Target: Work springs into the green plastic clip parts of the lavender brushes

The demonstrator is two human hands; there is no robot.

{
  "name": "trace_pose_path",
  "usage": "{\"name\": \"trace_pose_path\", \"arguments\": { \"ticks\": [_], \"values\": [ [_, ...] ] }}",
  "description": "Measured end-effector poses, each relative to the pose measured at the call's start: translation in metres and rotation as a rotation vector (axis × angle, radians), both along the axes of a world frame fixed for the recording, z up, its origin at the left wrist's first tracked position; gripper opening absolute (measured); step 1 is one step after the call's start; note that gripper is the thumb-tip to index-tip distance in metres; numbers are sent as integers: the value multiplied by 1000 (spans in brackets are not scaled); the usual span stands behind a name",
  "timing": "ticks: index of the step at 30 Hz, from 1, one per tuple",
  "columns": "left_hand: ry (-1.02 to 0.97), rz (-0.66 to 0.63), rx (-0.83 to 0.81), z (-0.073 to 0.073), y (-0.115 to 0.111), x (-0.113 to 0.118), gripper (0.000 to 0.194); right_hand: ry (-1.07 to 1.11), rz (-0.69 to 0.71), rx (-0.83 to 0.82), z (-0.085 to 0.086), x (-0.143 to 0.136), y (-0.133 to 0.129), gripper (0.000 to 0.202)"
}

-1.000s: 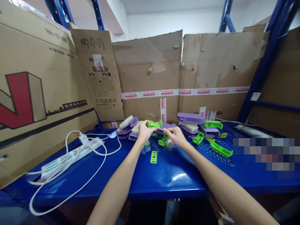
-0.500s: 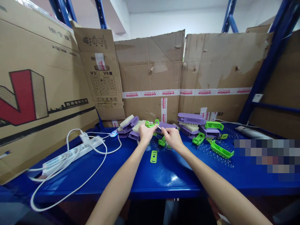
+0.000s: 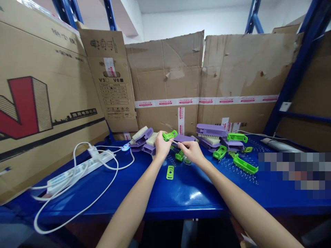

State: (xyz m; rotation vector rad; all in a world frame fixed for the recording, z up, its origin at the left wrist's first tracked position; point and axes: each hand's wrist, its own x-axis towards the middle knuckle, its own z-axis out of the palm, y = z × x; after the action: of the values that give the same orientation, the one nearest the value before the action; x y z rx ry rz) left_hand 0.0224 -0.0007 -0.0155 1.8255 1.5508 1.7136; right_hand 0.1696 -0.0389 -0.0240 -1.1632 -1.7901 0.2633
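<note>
My left hand point(image 3: 161, 148) is closed around one end of a green plastic bracket point(image 3: 170, 135), held up above the table. In my right hand point(image 3: 191, 151) is a thin, shiny metal tool point(image 3: 172, 141), pinched in the fingers; its tip reaches to the bracket's underside. Whether it is a screwdriver or tweezers I cannot tell. Below the hands lie another green bracket point(image 3: 179, 156) and small scattered metal pieces. Nearer to me a flat green slotted plate point(image 3: 170, 173) lies on the blue table point(image 3: 191, 196).
Purple brushes point(image 3: 149, 148) with pale bristles are piled at left, and more purple brushes point(image 3: 210, 131) at right. Several green brackets point(image 3: 244, 165) lie among loose small metal pieces. A white power strip point(image 3: 80, 172) with looping cables occupies the left side. Cardboard point(image 3: 165, 79) walls the back.
The green bracket has tilted and turned in my left hand, its right end now higher. My right hand has shifted slightly down, with the tool's tip still at the bracket.
</note>
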Motion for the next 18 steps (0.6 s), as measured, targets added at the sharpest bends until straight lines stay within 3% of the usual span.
{"name": "trace_pose_path", "arguments": {
  "ticks": [18],
  "values": [
    [91, 6, 79, -4, 5, -4, 28, -96, -10, 16, 3, 5, -3, 51]
  ]
}}
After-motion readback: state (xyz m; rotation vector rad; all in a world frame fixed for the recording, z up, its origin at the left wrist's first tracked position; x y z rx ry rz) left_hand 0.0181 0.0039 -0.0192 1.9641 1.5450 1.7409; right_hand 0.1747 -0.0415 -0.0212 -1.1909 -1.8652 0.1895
